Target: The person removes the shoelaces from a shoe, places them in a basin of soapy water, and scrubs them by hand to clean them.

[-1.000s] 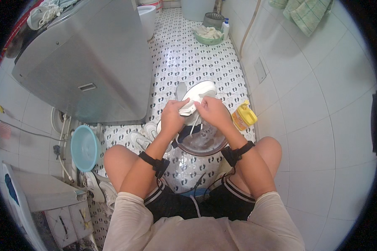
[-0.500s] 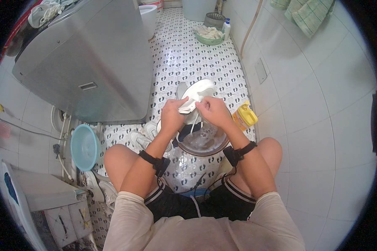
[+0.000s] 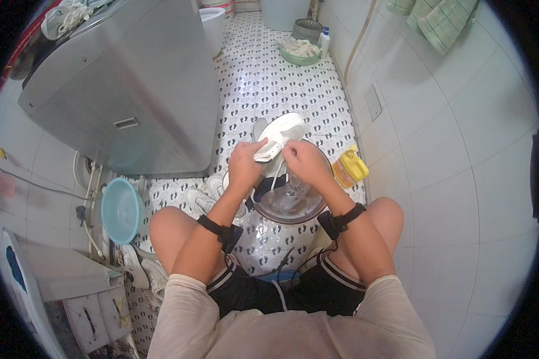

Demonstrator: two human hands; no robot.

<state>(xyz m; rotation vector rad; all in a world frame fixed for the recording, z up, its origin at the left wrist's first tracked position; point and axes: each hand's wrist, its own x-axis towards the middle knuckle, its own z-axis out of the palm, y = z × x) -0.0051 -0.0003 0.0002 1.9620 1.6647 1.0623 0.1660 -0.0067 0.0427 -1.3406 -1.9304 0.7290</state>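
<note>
Above a round basin [image 3: 293, 221] of cloudy water, I hold a white shoe [image 3: 288, 127] with its toe pointing away from me. My left hand [image 3: 244, 163] is closed around the shoe's left side, thumb on top. The fingers of my right hand [image 3: 307, 161] are pinched together at the lacing, on a white shoelace [image 3: 277, 177] whose end hangs toward the basin; their tips are partly hidden. Something dark blue [image 3: 269, 189] lies in the basin below my hands. Behind the held shoe a grey, sole-like shape [image 3: 259, 127] shows.
A yellow jug [image 3: 350, 167] stands right of the basin, near the tiled wall. Pale shoes [image 3: 197, 198] sit on the floor to its left. Farther left are a blue basin [image 3: 121, 210] and a large grey appliance [image 3: 126, 96]. A green basin [image 3: 299, 58] holding cloth stands far ahead.
The shoe has turned and tilted slightly in my hands, showing more of its lacing. My right hand has shifted a little, its fingers still pinched at the laces.
</note>
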